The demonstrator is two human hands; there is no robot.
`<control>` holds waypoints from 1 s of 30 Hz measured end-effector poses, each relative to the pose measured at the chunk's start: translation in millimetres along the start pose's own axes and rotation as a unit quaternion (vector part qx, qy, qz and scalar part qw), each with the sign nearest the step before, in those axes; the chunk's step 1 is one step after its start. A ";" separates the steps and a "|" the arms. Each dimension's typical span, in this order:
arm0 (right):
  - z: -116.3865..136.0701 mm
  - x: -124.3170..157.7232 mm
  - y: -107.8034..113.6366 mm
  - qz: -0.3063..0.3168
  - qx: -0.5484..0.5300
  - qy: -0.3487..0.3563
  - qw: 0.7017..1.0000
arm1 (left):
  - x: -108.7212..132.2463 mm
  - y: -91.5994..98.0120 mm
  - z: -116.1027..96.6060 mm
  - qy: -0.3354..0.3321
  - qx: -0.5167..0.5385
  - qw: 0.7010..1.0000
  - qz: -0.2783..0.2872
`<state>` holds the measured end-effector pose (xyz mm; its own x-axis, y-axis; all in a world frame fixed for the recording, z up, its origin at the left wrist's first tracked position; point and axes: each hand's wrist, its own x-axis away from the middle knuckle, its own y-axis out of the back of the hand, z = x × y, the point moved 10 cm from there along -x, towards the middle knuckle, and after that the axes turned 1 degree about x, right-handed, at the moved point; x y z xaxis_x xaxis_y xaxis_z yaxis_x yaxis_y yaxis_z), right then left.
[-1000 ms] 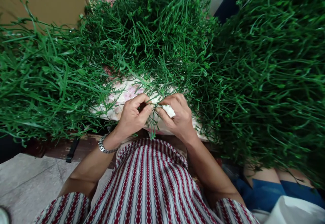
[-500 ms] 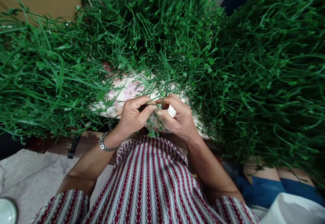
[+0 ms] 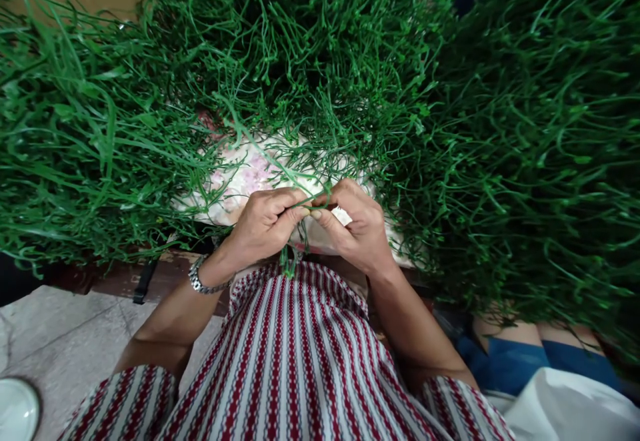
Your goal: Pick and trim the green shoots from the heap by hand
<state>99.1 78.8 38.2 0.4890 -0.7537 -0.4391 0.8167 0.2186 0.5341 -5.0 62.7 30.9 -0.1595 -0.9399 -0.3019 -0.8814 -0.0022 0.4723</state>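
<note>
Thin green stems [image 3: 287,173] run between my two hands, with their budded tips [image 3: 288,264] hanging below toward my lap. My left hand [image 3: 265,222] is closed, thumb and forefinger pinching the stems. Close against it, my right hand [image 3: 357,224] pinches the same stems, thumb tip nearly touching the left thumb. Both hands are over the front edge of a pale cloth [image 3: 235,161] with a pink flower pattern. The exact grip point is partly hidden by the fingers.
Big heaps of green stems lie at the left [image 3: 75,141], the back [image 3: 300,34] and the right [image 3: 530,154]. A wooden edge [image 3: 115,279] runs along the front. Another person's knees in blue [image 3: 520,361] are at the lower right. A white round object [image 3: 17,407] stands on the floor.
The stems between my hands have shifted, and a longer pale stem now stretches up and left from my fingers. The hanging tips have moved slightly left. Both hands remain pinched together.
</note>
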 end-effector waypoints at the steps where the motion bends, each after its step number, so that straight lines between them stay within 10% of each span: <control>1: -1.0 0.5 -0.6 0.001 -0.018 -0.007 1.000 | 0.6 -0.8 1.3 0.006 0.003 1.000 0.003; 7: -8.5 6.1 -10.5 0.009 -0.085 -0.062 0.994 | 1.4 -7.9 10.4 0.048 0.059 0.997 0.019; 16: 10.7 0.9 -13.7 0.091 0.140 0.022 0.986 | -4.5 -4.3 7.7 0.036 0.055 0.997 0.038; 25: 32.7 29.3 -35.8 0.372 -0.146 0.091 0.912 | 14.4 -33.6 -12.4 0.004 0.164 0.928 0.334; 30: 24.4 19.7 -1.2 0.317 -0.177 0.040 0.931 | -0.2 3.7 1.7 0.028 0.215 0.959 0.183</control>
<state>100.3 48.6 46.6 0.9169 -0.3581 -0.1760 0.3987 0.8057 0.4380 -9.0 63.4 31.3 -0.4790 -0.8681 -0.1304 -0.8751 0.4606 0.1485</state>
